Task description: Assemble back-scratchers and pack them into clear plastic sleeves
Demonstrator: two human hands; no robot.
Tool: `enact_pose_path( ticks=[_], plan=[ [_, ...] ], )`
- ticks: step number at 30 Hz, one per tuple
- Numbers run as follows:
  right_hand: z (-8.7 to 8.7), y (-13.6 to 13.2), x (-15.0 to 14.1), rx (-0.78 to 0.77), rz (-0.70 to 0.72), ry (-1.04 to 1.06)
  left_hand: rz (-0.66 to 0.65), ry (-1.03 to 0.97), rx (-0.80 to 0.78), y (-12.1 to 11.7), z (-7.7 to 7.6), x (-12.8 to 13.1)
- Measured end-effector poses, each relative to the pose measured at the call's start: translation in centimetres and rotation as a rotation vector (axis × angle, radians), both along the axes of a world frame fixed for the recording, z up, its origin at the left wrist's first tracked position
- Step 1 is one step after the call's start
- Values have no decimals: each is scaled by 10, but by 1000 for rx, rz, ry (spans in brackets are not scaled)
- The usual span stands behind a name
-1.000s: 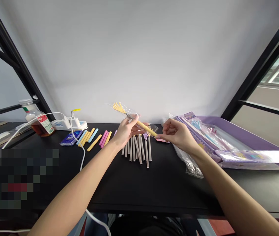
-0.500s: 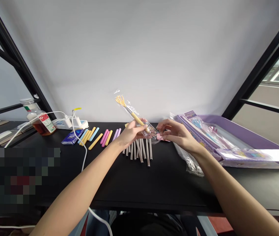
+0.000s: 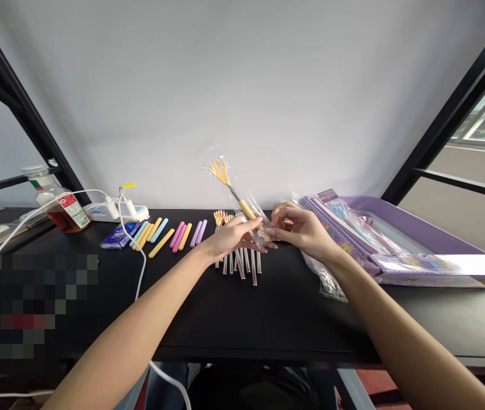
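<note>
Over the middle of the black surface, the yellow scratcher is tilted with its claw head up and to the far left, and the clear wrapper now extends around it, past the head and down below the handle. That shifts the handling, as I judge it, from the scratcher itself to the wrapper's lower end. The left hand is closed on the handle through the film; the right hand has its fingers curled at the wrapper's lower end, though I cannot tell whether they pinch it. Compared with 1 second ago, the scratcher slants more steeply, its handle no longer points at the right hand, and yellow claw heads now show to the left, beyond the left hand. The metal shafts, the 2 lilac sticks to the left and the purple box to the right remain on the surface.
</note>
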State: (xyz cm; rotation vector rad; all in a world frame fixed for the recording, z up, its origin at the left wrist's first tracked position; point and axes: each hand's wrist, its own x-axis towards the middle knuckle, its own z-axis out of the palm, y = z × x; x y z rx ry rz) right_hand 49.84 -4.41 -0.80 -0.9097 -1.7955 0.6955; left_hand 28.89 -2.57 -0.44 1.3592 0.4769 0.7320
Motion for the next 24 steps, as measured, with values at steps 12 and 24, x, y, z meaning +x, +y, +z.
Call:
enact_pose_path(
  ticks=[12, 24],
  plan=[
    [5, 0, 0, -152, -10, -36, -251, 131, 135, 0, -8, 1],
    [-3, 1, -7, -366, -28, 273, -560, 402, 53, -7, 6, -6]
  ],
)
